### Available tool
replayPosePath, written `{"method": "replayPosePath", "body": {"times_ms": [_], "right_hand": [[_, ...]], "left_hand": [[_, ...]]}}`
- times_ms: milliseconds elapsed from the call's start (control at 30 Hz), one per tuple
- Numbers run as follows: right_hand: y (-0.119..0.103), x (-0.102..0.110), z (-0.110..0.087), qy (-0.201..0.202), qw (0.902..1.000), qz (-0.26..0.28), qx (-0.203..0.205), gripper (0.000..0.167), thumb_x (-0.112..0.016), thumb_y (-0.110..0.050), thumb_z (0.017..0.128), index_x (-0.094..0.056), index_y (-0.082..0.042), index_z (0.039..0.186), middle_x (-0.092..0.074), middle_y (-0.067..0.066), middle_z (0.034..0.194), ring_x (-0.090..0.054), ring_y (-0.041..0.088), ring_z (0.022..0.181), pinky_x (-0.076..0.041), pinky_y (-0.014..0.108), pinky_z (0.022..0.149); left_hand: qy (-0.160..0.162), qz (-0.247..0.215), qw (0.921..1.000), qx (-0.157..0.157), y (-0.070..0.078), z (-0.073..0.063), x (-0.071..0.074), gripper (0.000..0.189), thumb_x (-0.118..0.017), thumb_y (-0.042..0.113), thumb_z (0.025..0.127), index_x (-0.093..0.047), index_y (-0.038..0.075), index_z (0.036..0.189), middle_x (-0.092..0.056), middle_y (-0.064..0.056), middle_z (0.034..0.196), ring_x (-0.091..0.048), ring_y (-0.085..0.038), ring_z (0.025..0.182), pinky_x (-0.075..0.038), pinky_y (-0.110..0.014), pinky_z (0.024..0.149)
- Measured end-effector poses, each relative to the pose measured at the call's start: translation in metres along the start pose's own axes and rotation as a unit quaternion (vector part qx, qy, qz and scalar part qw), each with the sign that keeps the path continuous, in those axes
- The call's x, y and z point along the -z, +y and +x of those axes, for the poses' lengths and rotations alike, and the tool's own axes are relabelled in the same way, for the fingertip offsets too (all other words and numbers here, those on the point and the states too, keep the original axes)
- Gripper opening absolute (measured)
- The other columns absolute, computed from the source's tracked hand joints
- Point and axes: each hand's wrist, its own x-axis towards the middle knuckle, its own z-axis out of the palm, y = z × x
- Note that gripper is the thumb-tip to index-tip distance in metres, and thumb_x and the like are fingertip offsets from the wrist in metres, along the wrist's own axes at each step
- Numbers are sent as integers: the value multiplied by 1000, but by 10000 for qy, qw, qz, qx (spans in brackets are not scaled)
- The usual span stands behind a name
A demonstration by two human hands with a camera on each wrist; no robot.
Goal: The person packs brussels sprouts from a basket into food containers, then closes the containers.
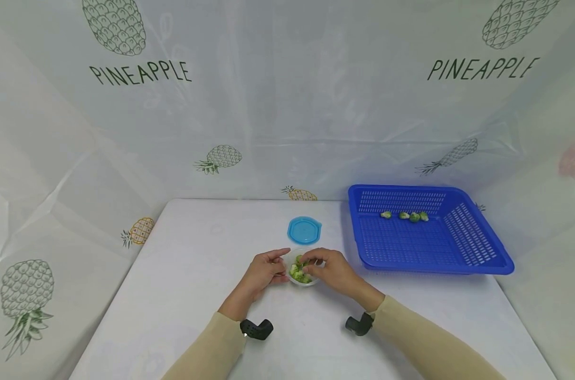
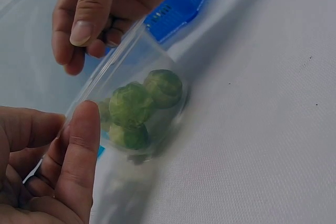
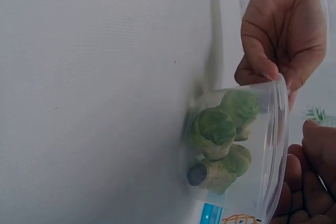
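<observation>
A small clear plastic bowl (image 1: 291, 282) stands on the white table with several Brussels sprouts (image 1: 297, 272) inside. Through its wall, the sprouts (image 2: 131, 103) show clustered at the bottom. My left hand (image 1: 264, 272) holds the bowl at its left side, thumb and fingers at the rim. Above the opening, my right hand (image 1: 335, 270) hovers from the right with loosely bent fingers, and no sprout shows between them. In the right wrist view, the right hand (image 3: 310, 182) is just beyond the rim, partly hidden by it.
A blue lid (image 1: 304, 230) lies on the table (image 1: 183, 295) just behind the bowl. To the right is a blue perforated basket (image 1: 411, 258) with several Brussels sprouts (image 1: 414, 217) along its far side. A pineapple-printed sheet (image 1: 287, 105) hangs behind the table.
</observation>
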Motion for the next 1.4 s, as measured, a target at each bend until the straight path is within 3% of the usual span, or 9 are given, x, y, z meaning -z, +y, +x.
{"method": "replayPosePath", "body": {"times_ms": [367,633,833,1067,1267,1400], "right_hand": [[-1,1,2,127,9983,470,-310,25,-79,-10,93,-77,-8,118,-74,6,102,-62,16,94,-55,34,85],[4,5,3,253,9948,988,16,28,-79,-9,94,-74,-1,121,-72,11,103,-62,12,93,-53,24,83],[-1,13,2,348,9910,1285,147,26,-75,-1,95,-73,-1,121,-70,25,112,-67,15,98,-58,23,85],[-19,36,-3,567,9913,1121,-388,28,-77,-14,96,-74,-9,123,-72,12,118,-68,19,105,-60,24,87],[-32,63,-4,734,9908,963,-606,30,-78,-16,96,-74,-7,124,-73,17,119,-71,19,100,-60,25,83],[-37,87,-3,783,9918,747,-683,33,-77,-19,97,-73,-8,128,-74,16,122,-72,11,99,-59,25,82]], "left_hand": [[6,-45,10000,-1,1,0,0,56,-56,-5,95,-56,1,151,-56,-6,101,-64,-12,75,-65,-27,75],[34,4,10000,21,0,1,1,56,-57,-4,95,-57,1,150,-56,-6,101,-64,-11,73,-66,-28,75],[23,-13,10000,7,-1,2,1,56,-57,-5,94,-56,1,150,-56,-6,100,-63,-12,73,-66,-30,77],[2,-5,10000,14,-1,0,1,58,-57,-4,94,-55,0,151,-55,-7,98,-62,-13,74,-66,-30,77],[14,7,10000,0,0,-1,0,54,-57,-4,96,-56,1,150,-56,-8,98,-63,-14,73,-66,-31,77],[48,17,10000,-3,0,0,0,52,-58,-3,97,-59,3,149,-56,-6,97,-63,-14,73,-66,-32,78]]}}
